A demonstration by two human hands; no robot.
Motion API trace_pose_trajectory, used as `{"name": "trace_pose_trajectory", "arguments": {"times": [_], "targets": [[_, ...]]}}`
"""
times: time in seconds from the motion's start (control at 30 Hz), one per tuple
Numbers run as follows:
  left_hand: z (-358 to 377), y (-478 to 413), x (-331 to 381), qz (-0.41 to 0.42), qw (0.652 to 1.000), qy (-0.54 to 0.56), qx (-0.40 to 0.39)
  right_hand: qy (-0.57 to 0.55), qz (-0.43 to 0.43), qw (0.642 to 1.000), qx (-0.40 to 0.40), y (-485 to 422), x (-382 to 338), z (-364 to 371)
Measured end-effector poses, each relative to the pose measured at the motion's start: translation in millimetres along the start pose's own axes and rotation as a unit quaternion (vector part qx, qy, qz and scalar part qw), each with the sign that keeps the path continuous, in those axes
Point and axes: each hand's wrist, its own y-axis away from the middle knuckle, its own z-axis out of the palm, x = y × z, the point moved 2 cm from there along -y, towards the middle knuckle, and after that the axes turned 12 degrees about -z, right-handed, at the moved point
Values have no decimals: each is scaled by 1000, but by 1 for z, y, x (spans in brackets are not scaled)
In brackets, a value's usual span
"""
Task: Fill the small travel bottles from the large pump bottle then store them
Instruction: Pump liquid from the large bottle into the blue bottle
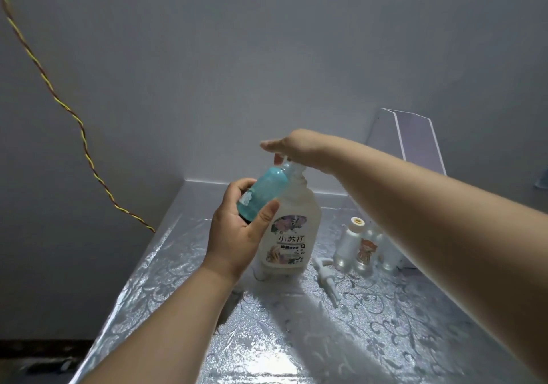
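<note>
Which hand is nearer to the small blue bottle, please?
Left. The left hand grips the tilted blue bottle around its lower end; the right hand lies flat above the large bottle, just past the blue bottle's upper end.

Three bold dark Chinese characters, 小苏打, are the only wording that can be read. They sit in a white box at the middle of the front label (290, 239) on the large pump bottle (299, 205), just beneath a print of purple flowers. A line of smaller characters directly below is too blurred to read, as is the fine print further down. The teal travel bottle (264, 190) bears a white flower-like mark (246, 198) with no legible lettering. A cartoon-figure sticker (365, 250) on a clear small bottle (363, 267) shows no readable text.
</note>
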Motion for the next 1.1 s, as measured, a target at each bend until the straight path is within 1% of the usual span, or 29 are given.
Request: {"name": "trace_pose_trajectory", "arguments": {"times": [0.2, 0.43, 0.53, 0.63, 0.87, 0.93, 1.1], "targets": [[1, -1, -7, -11, 1000, 10, 0, 3, 13, 1000, 3, -4, 8, 10], [2, -1, -6, -20, 1000, 10, 1, 58, 5, 998, -16, 3, 6, 9], [2, 0, -4, -16, 1000, 13, -1, 37, 1, 999, -4, 5, 4, 1], [2, 0, -2, -13, 1000, 17, -2, 45, -3, 999, 0, 4, 2, -4], [2, -3, -8, -16, 1000, 17, -4, 43, -14, 999, -12, 3, 3, 6], [2, -4, -11, -21, 1000, 20, -2, 53, -10, 998, -13, 3, 3, 9], [1, -3, -12, -22, 999, 23, -5, 40, 1, 999, -15, 6, 5, 11]]}}
